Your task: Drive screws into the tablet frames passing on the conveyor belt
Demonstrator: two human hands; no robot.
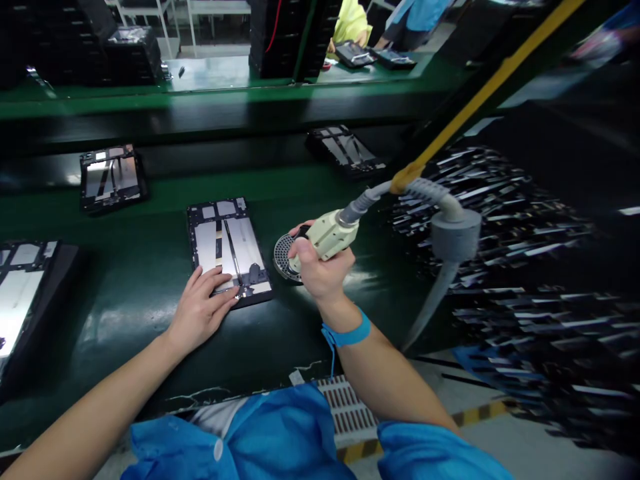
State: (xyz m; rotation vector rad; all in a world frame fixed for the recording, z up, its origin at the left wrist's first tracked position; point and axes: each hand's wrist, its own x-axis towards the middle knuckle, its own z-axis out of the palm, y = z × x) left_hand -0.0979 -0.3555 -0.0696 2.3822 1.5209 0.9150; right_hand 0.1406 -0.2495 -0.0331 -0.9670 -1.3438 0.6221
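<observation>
My right hand point(320, 270) is closed round a cream-coloured power screwdriver point(330, 235) with a grey hose and yellow cord leading up to the right. The tool's tip is over a small round perforated dish point(283, 253) on the green belt. My left hand point(203, 308) lies flat with fingers spread on the near corner of a black tablet frame point(227, 247) that has silver panels inside. A blue strap circles my right wrist.
More tablet frames lie on the green conveyor point(150, 280): one at far left point(23, 293), one behind point(113, 177), one at the back right point(345, 152). Stacked trays point(510, 253) stand blurred on the right. Another person's hands work across the line point(350, 40).
</observation>
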